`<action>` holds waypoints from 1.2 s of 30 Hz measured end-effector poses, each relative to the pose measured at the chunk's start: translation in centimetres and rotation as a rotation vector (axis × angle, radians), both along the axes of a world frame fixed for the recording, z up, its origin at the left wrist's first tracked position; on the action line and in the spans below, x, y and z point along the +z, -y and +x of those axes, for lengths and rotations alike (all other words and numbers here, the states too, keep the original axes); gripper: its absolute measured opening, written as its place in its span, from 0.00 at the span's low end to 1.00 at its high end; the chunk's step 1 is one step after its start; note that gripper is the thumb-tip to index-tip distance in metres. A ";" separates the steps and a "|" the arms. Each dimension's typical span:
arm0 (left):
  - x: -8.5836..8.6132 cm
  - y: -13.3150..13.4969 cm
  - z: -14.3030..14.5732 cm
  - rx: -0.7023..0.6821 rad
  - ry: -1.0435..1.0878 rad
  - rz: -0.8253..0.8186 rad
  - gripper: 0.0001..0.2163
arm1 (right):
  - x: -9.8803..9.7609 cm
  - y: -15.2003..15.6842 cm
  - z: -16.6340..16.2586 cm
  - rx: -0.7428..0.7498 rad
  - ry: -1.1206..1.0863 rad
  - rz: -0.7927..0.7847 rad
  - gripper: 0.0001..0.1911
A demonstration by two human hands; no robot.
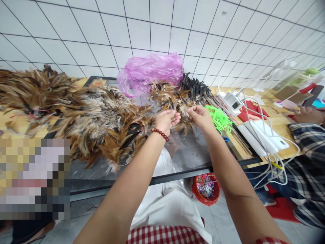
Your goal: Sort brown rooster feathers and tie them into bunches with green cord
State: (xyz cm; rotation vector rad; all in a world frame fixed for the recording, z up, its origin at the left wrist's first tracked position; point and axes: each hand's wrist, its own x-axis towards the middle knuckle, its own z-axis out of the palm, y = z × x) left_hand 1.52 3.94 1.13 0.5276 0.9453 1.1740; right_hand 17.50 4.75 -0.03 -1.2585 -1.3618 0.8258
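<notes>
My left hand, with a beaded bracelet at the wrist, is closed in a pinch and its other fingers curl loosely. A small dark-tipped feather seems to rise from its thumb and fingertip. Close by, my right hand pinches with thumb and forefinger beside pale fluff; whatever it grips is too small to make out. Behind both hands lies a heap of brown feathers, with black feathers at its right. A larger pile of brown and whitish feathers spreads to the left over the dark-framed glassy tabletop.
A pink plastic bag sits against the tiled wall. Bright green strings, a white power strip and tangled cables lie right. Below the table edge stands a red bin with scraps. A co-worker's plaid sleeve is far right.
</notes>
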 end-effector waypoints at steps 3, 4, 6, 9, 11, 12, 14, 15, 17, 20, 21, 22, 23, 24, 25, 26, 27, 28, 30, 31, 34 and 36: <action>-0.2 0.2 0.3 -0.101 0.026 -0.046 0.02 | -0.1 0.1 -0.9 0.005 -0.084 0.093 0.13; -0.3 0.2 0.4 -0.129 0.044 -0.060 0.02 | -0.1 0.2 -1.3 0.002 -0.105 0.114 0.13; -0.5 0.3 0.5 -0.167 0.084 -0.074 0.02 | -0.2 0.3 -1.9 -0.011 -0.149 0.135 0.13; -0.8 0.3 0.6 -0.193 0.126 -0.074 0.01 | -0.6 0.4 -2.5 -0.036 -0.250 0.155 0.13; -0.8 0.4 0.8 -0.195 0.139 -0.078 0.01 | -0.9 0.4 -2.8 -0.038 -0.297 0.145 0.13; -0.7 0.4 0.8 -0.190 0.145 -0.080 0.00 | -1.0 0.4 -2.8 -0.036 -0.306 0.130 0.14; -0.6 0.5 1.0 -0.167 0.149 -0.079 0.02 | -1.2 0.3 -2.9 -0.034 -0.303 0.097 0.15; -0.5 0.5 1.0 -0.154 0.143 -0.077 0.03 | -1.2 0.2 -2.9 -0.034 -0.304 0.085 0.16; -0.3 0.6 1.0 -0.139 0.114 -0.068 0.04 | -1.1 0.2 -2.8 -0.012 -0.331 0.069 0.20; -0.3 0.5 0.8 -0.131 0.089 -0.066 0.05 | -0.7 0.2 -2.4 0.077 -0.385 -0.002 0.23; -0.3 0.4 0.7 -0.141 0.103 -0.080 0.06 | -0.5 0.3 -2.2 0.131 -0.384 -0.053 0.23; -0.3 0.3 0.6 -0.164 0.129 -0.103 0.07 | -0.3 0.4 -2.1 0.192 -0.375 -0.111 0.21; -0.3 0.3 0.4 -0.197 0.159 -0.133 0.07 | -0.2 0.4 -1.9 0.253 -0.364 -0.168 0.20; -0.3 0.2 0.3 -0.238 0.186 -0.166 0.07 | 0.0 0.5 -1.8 0.307 -0.359 -0.217 0.20; -0.3 0.1 0.2 -0.279 0.204 -0.196 0.08 | 0.0 0.5 -1.6 0.345 -0.363 -0.249 0.20; -0.3 0.1 0.2 -0.314 0.211 -0.216 0.08 | 0.1 0.5 -1.5 0.358 -0.376 -0.265 0.21; -0.2 0.1 0.1 -0.342 0.208 -0.223 0.07 | 0.1 0.5 -1.5 0.349 -0.390 -0.265 0.21; -0.2 0.1 0.0 -0.369 0.198 -0.215 0.07 | 0.1 0.5 -1.4 0.325 -0.401 -0.257 0.21; -0.3 0.2 0.0 -0.433 0.168 -0.168 0.07 | 0.0 0.5 -1.4 0.258 -0.415 -0.235 0.20; -0.3 0.3 0.0 -0.464 0.151 -0.138 0.06 | 0.0 0.5 -1.4 0.228 -0.417 -0.231 0.20; -0.4 0.4 0.0 -0.506 0.102 -0.081 0.05 | 0.1 0.7 -1.6 0.186 -0.388 -0.236 0.19; -0.4 0.4 0.1 -0.475 0.088 -0.074 0.05 | 0.1 0.7 -1.6 0.181 -0.314 -0.191 0.19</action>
